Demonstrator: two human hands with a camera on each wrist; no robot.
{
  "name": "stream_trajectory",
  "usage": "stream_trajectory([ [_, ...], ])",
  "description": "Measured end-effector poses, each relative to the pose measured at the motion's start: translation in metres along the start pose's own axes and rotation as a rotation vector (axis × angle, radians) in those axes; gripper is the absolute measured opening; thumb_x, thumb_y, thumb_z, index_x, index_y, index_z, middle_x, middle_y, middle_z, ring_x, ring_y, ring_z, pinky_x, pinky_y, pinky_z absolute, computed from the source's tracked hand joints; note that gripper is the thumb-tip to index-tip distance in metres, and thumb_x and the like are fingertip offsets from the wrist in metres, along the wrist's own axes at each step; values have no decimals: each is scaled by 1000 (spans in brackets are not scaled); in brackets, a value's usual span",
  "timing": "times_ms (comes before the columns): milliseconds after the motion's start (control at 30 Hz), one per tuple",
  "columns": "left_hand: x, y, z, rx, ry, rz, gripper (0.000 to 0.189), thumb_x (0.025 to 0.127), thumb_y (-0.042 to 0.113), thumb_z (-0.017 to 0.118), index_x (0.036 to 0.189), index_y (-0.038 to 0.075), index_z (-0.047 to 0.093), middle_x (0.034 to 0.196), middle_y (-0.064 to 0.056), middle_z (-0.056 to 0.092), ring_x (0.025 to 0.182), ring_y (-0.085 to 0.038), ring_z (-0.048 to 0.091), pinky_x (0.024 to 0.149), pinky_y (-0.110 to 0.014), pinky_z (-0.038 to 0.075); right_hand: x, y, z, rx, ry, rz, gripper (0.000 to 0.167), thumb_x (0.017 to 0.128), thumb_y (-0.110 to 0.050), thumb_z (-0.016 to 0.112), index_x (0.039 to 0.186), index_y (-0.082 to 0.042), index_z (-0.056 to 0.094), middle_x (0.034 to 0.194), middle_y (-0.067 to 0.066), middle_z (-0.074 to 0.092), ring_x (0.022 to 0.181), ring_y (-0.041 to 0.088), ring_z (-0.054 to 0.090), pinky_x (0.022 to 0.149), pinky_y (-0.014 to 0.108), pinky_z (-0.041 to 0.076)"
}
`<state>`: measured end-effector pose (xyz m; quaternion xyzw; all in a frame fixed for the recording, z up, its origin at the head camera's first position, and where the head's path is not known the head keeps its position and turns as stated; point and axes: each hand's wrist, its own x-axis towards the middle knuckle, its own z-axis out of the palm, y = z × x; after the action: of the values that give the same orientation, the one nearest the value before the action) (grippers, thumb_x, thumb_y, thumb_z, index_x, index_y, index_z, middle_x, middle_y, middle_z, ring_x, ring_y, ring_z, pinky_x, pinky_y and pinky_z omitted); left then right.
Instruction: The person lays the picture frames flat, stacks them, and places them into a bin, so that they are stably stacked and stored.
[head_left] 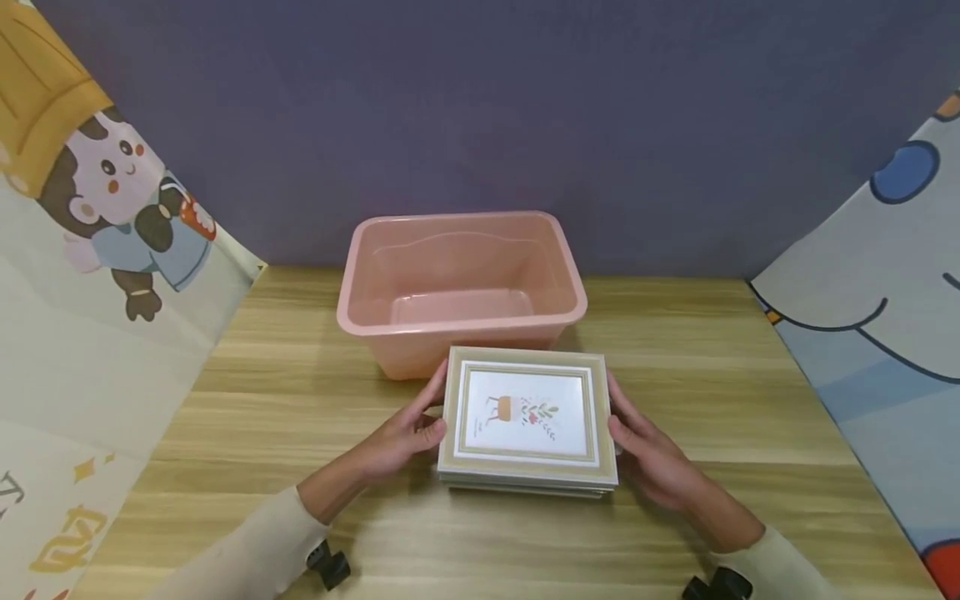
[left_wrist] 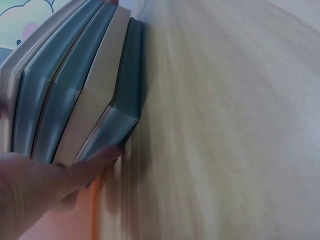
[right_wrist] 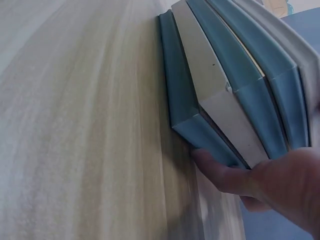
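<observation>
A stack of several picture frames (head_left: pixel 528 412) lies on the wooden table, its top one showing a print of a plant in an orange stand inside a beige border. My left hand (head_left: pixel 401 442) grips the stack's left side, thumb and fingers against the edges. On the opposite side my right hand (head_left: pixel 660 462) holds it the same way. Blue-grey and cream frame edges (left_wrist: pixel 75 95) show in the left wrist view, with a finger reaching the lowest frame. The right wrist view also has a finger at the bottom of the layered frames (right_wrist: pixel 240 90). Both palms are partly hidden.
Directly behind the stack stands a pink plastic bin (head_left: pixel 461 321), with nothing visible inside it. A dark blue panel (head_left: pixel 480 108) rises at the table's back. Cartoon-printed panels flank the wooden table (head_left: pixel 712 375) on the left and right.
</observation>
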<state>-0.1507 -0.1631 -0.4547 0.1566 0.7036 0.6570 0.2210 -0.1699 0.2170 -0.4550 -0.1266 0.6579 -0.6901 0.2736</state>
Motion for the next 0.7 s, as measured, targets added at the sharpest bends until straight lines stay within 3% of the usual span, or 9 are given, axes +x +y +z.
stream_trajectory([
  [100, 0, -2, 1, -32, 16, 1, 83, 105, 38, 54, 163, 36, -5, 165, -27, 17, 126, -38, 53, 98, -49, 56, 0, 0, 1, 18, -3, 3, 64, 112, -32, 34, 161, -45, -4, 171, 9, -18, 130, 2, 40, 102, 39, 44],
  [167, -1, -3, 1, -34, 24, 0, 82, 105, 38, 53, 164, 36, -4, 167, -25, 14, 129, -41, 52, 98, -48, 56, 0, 1, 2, 33, -1, 4, 63, 112, -32, 33, 161, -45, -4, 171, 8, -19, 140, 12, 35, 102, 34, 44],
  [267, -1, -4, 3, -40, 36, -10, 81, 106, 37, 53, 164, 35, -3, 168, -24, 11, 134, -47, 47, 99, -49, 56, 1, 3, 4, 48, 5, -8, 61, 112, -33, 30, 162, -44, -5, 170, 9, -21, 152, 35, 12, 102, 27, 43],
  [333, -1, -3, 4, -35, 48, -23, 81, 105, 36, 54, 164, 37, -1, 170, -20, 9, 138, -48, 43, 100, -48, 55, 1, 4, 5, 59, 12, -27, 60, 112, -34, 28, 162, -42, -5, 170, 8, -22, 153, 41, -7, 103, 20, 41],
  [433, 0, -1, 5, -18, 76, -43, 80, 104, 35, 57, 163, 39, 4, 172, -12, 5, 141, -47, 40, 105, -48, 51, 1, 4, 5, 81, 14, -51, 59, 112, -35, 26, 163, -38, -5, 170, 7, -22, 152, 40, -18, 103, 13, 38],
  [533, 0, -1, 6, -21, 104, -61, 79, 103, 34, 59, 163, 39, 9, 173, -7, 1, 143, -48, 38, 108, -48, 49, 2, 2, 6, 95, 15, -51, 60, 112, -36, 27, 163, -36, -5, 170, 7, -21, 152, 37, -19, 103, 10, 37],
  [700, 2, -1, 5, -84, 128, -69, 79, 103, 31, 61, 164, 36, 12, 172, -13, 9, 147, -52, 32, 106, -50, 51, 4, 1, 6, 83, 30, -37, 60, 112, -36, 27, 164, -34, -4, 170, 9, -19, 152, 40, -14, 102, 12, 40],
])
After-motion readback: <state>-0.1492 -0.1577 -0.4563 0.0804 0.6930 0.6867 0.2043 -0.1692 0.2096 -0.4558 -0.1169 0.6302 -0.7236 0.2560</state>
